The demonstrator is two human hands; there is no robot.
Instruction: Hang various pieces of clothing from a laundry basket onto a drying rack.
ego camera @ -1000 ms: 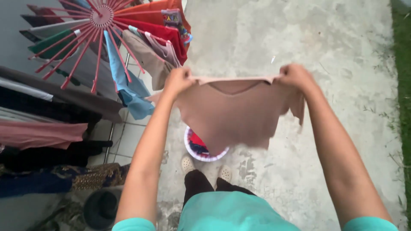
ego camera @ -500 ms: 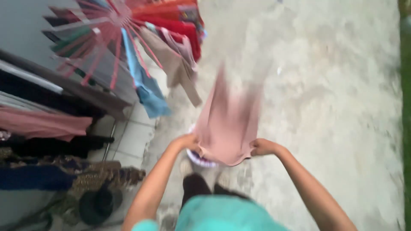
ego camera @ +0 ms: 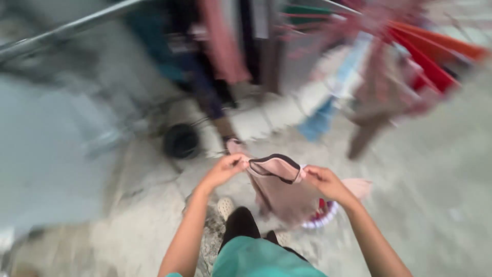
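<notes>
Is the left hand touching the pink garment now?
Touching. The head view shows the left hand pinching the dark-edged top of the pink garment, with no gap; the right hand grips the other side.

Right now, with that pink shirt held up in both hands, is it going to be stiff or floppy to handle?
Probably floppy: the pink shirt sags in folds below the left hand and right hand pinching its top edge. It looks light, since a fingertip pinch carries it. Let go on one side, it would likely droop toward the basket.

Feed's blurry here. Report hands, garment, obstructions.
Left hand and right hand both gripping pink garment by its top edge. Laundry basket beneath. Nothing obstructing.
</notes>
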